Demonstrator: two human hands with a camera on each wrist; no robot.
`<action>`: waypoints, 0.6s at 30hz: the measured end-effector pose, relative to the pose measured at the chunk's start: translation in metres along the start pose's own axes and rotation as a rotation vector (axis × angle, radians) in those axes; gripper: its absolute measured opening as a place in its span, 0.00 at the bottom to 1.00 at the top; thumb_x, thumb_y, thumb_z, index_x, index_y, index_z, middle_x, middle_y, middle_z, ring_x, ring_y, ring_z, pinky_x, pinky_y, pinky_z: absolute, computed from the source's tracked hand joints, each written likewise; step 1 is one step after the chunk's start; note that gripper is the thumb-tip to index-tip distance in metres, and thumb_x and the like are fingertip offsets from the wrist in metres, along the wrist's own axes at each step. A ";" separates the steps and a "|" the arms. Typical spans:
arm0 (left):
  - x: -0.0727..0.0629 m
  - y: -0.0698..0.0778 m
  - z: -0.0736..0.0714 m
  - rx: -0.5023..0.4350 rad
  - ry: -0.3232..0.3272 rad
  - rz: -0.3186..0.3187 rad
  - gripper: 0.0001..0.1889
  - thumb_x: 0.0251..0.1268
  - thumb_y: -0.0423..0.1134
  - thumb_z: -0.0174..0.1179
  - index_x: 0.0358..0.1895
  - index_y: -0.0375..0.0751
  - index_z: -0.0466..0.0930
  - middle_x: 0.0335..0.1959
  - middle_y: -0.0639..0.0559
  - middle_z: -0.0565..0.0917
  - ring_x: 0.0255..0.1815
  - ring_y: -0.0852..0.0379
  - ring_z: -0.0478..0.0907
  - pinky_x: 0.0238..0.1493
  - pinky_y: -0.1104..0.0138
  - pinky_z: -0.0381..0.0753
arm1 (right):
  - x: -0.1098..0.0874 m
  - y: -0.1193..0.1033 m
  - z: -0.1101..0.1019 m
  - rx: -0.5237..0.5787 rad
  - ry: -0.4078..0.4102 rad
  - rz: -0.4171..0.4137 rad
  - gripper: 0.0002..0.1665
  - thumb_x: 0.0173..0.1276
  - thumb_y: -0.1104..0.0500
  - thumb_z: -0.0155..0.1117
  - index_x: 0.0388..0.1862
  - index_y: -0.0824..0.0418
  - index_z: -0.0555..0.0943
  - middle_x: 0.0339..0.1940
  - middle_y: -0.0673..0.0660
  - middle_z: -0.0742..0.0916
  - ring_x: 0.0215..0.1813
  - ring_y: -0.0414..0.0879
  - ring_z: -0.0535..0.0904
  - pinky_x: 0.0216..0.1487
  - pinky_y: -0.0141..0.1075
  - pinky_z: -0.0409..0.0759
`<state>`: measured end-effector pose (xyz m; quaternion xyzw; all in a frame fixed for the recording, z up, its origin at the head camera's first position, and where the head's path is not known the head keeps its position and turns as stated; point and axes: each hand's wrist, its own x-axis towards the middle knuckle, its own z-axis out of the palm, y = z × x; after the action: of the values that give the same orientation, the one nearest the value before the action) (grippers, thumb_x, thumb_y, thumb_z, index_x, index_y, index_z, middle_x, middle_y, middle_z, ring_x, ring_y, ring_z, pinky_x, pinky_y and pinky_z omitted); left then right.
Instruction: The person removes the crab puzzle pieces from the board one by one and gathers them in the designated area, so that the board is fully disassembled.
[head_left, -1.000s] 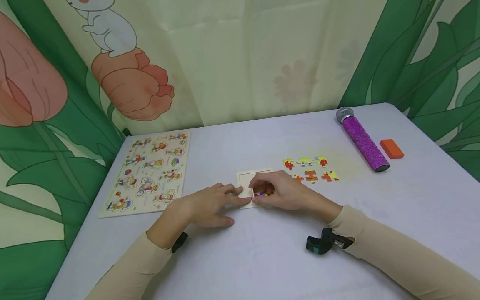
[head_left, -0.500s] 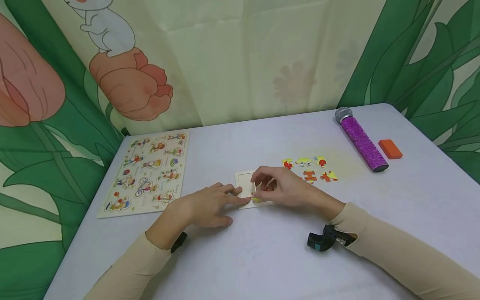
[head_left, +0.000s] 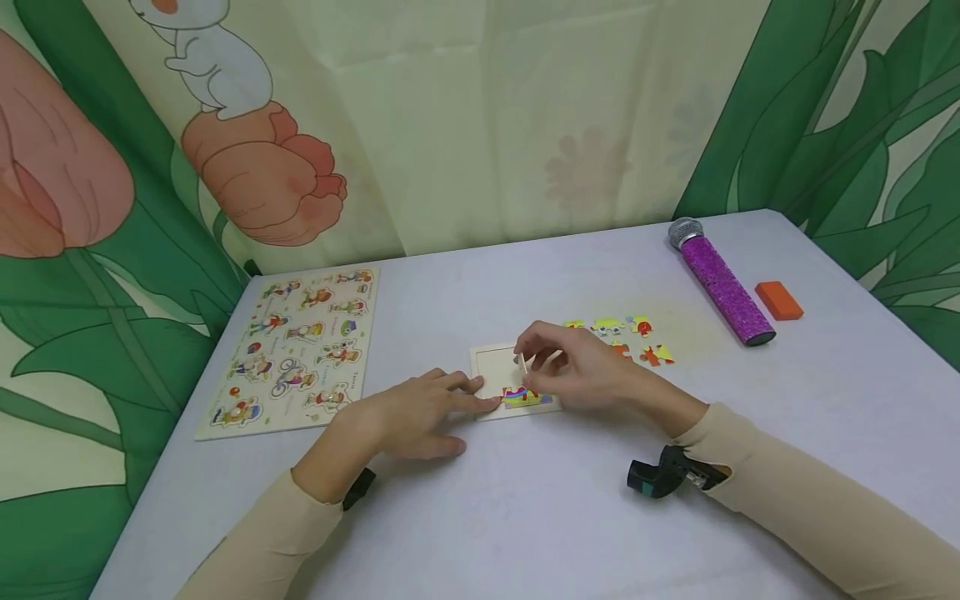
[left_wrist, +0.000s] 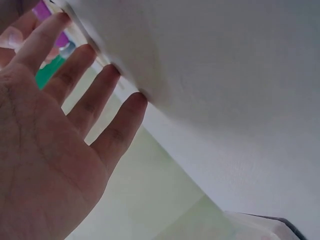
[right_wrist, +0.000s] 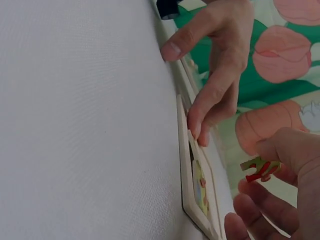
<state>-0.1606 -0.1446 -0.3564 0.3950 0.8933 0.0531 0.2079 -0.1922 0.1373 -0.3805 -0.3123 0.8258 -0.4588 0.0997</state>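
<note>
A small pale wooden puzzle tray [head_left: 491,364] lies on the table, with brightly coloured puzzle pieces [head_left: 525,397] along its near right part. My left hand [head_left: 423,417] rests at the tray's left side, fingers extended and fingertips touching its edge. Above the tray's right half, my right hand [head_left: 581,367] pinches a puzzle piece [right_wrist: 257,167] between thumb and fingers. That piece is red and yellow-green in the right wrist view; the head view shows it nearly edge-on. Behind the right hand lie several loose red and yellow puzzle pieces [head_left: 656,356], some of them covered by it.
At the left is a large wooden picture board [head_left: 300,358] with cartoon figures. A glittery purple microphone [head_left: 723,287] and an orange block [head_left: 780,300] lie at the far right. A printed curtain [head_left: 480,125] hangs behind the white table [head_left: 487,517].
My right hand has risen and drawn back to the right with the pinched piece, uncovering the coloured pieces in the tray. The left hand has stayed in place.
</note>
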 end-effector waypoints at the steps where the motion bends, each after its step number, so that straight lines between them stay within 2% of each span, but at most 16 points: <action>1: 0.000 0.000 0.000 -0.001 -0.001 -0.003 0.34 0.71 0.49 0.64 0.78 0.66 0.65 0.81 0.50 0.63 0.74 0.45 0.66 0.71 0.49 0.69 | 0.000 0.000 -0.001 0.003 -0.001 0.002 0.17 0.67 0.61 0.72 0.53 0.55 0.80 0.48 0.54 0.87 0.47 0.45 0.83 0.52 0.39 0.84; 18: 0.001 0.000 -0.002 -0.013 0.005 -0.011 0.34 0.69 0.51 0.65 0.77 0.66 0.67 0.79 0.51 0.65 0.72 0.45 0.67 0.71 0.51 0.69 | -0.016 0.007 -0.020 -0.093 0.005 -0.021 0.22 0.67 0.52 0.75 0.59 0.51 0.85 0.47 0.42 0.84 0.48 0.44 0.80 0.44 0.38 0.82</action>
<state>-0.1622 -0.1439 -0.3555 0.3888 0.8955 0.0589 0.2086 -0.1920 0.1636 -0.3772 -0.3242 0.8433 -0.4215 0.0782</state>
